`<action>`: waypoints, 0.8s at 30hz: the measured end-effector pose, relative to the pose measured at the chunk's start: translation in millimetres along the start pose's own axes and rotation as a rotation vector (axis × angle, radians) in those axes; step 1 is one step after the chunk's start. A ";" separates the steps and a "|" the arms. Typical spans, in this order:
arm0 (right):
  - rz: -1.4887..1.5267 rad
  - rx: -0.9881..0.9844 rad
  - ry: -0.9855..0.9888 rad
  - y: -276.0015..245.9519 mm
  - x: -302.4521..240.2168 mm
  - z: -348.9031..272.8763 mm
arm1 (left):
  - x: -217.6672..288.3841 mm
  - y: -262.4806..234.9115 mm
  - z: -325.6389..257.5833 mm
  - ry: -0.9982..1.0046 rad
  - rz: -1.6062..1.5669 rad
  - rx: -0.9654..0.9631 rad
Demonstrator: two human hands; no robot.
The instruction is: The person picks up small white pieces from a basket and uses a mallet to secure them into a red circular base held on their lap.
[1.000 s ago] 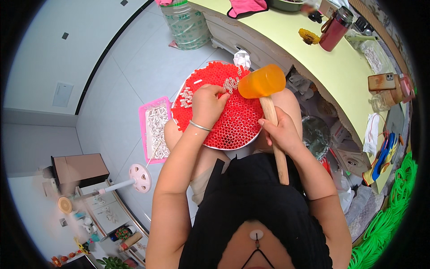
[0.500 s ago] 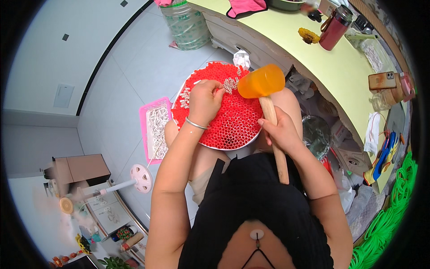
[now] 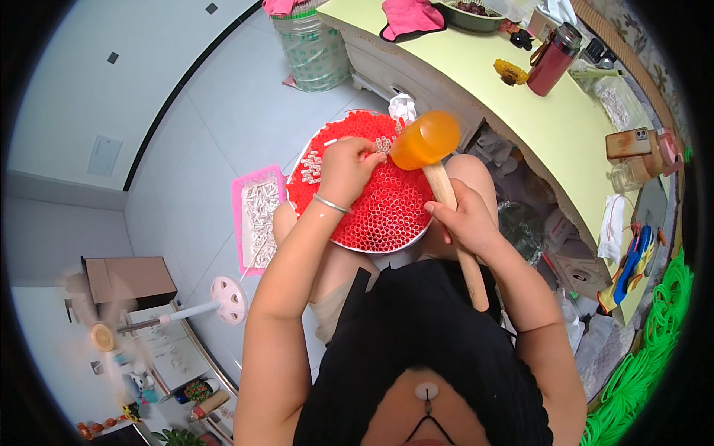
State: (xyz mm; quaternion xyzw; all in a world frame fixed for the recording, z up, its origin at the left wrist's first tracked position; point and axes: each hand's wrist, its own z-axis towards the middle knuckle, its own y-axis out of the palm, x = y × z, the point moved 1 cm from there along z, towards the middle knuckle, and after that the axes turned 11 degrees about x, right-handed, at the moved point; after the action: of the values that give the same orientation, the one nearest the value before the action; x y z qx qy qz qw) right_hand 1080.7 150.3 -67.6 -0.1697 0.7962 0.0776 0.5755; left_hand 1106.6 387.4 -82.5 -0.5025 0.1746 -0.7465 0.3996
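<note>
A round, white-rimmed container packed with upright red tubes (image 3: 387,212) rests on my lap. My left hand (image 3: 346,169), wearing a silver bangle, is over it with thumb and fingers pinched together beside a patch of whitish inserts (image 3: 384,144) in the tubes. Whatever those fingertips hold is too small to make out. In my right hand (image 3: 468,220) is the wooden handle of a mallet (image 3: 427,140). Its translucent orange head is above the container's far right part, close to my left fingertips. More whitish inserts (image 3: 311,166) stand at the container's left side.
Left of my knee, a pink basket (image 3: 239,215) holds many small white pieces. A white pedestal fan (image 3: 227,300) stands at the lower left. On the right curves a yellow-topped table (image 3: 476,67) with a red flask (image 3: 554,61). Green cord (image 3: 654,342) lies coiled at the far right.
The mallet head has swung left, nearer my left hand. My left hand has shifted slightly to the right and is still pinched. The whole view has tilted a little.
</note>
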 end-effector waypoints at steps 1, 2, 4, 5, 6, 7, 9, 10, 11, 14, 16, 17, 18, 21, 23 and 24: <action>-0.037 -0.004 -0.023 -2.2 -10.3 -1.1 | -4.1 -2.1 -1.8 -0.273 -0.210 -0.029; -0.075 -0.015 -0.044 -2.2 -26.8 -3.7 | -11.7 -7.0 -6.4 -0.551 -0.418 -0.057; -0.116 -0.014 -0.156 -0.2 -47.8 -6.1 | -34.5 -15.9 -15.2 -0.957 -0.920 -0.091; -0.119 -0.002 -0.252 0.5 -55.8 -6.1 | -36.2 -23.0 -15.9 -1.039 -1.064 -0.080; -0.122 0.009 -0.349 1.3 -60.2 -5.0 | -37.3 -29.6 -17.5 -1.118 -1.208 -0.067; -0.242 0.061 -0.506 3.4 -58.3 -1.2 | -36.8 -33.9 -19.6 -1.195 -1.353 -0.052; -0.484 0.173 -0.830 10.2 -52.2 8.0 | -31.3 -40.7 -19.4 -1.250 -1.396 -0.029; -0.800 0.096 -0.516 13.1 -48.7 12.7 | -29.9 -41.7 -19.4 -1.268 -1.406 -0.035; -0.719 0.049 -0.425 15.0 -46.1 14.7 | -29.1 -43.4 -19.6 -1.281 -1.419 -0.035; -0.417 0.011 -0.280 14.6 -40.8 9.7 | -26.7 -51.9 -20.7 -1.196 -1.402 -0.058; -0.232 0.029 -0.235 13.6 -42.1 3.2 | -29.1 -53.9 -26.7 -1.170 -1.413 -0.072; -0.149 0.045 -0.218 14.3 -42.2 -0.4 | -31.9 -55.1 -28.5 -1.170 -1.423 -0.073; -0.027 0.042 -0.133 14.8 -39.1 -3.4 | -35.4 -55.2 -30.3 -1.171 -1.433 -0.075; 0.028 0.042 -0.048 6.3 -17.9 -4.6 | -51.3 -50.9 -31.2 -1.146 -1.512 -0.099; 0.012 0.044 0.005 -0.2 -2.2 -4.8 | -53.3 -50.5 -22.5 -1.087 -1.395 -0.033; 0.014 0.054 0.016 -2.4 3.8 -4.7 | -48.1 -52.9 -13.0 -1.035 -1.245 0.040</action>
State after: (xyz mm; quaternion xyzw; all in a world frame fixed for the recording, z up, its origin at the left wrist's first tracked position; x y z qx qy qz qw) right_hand 1076.3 146.0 -69.5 -0.1490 0.8038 0.0586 0.5729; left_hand 1081.2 455.5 -82.6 -0.7821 -0.3576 -0.5079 -0.0502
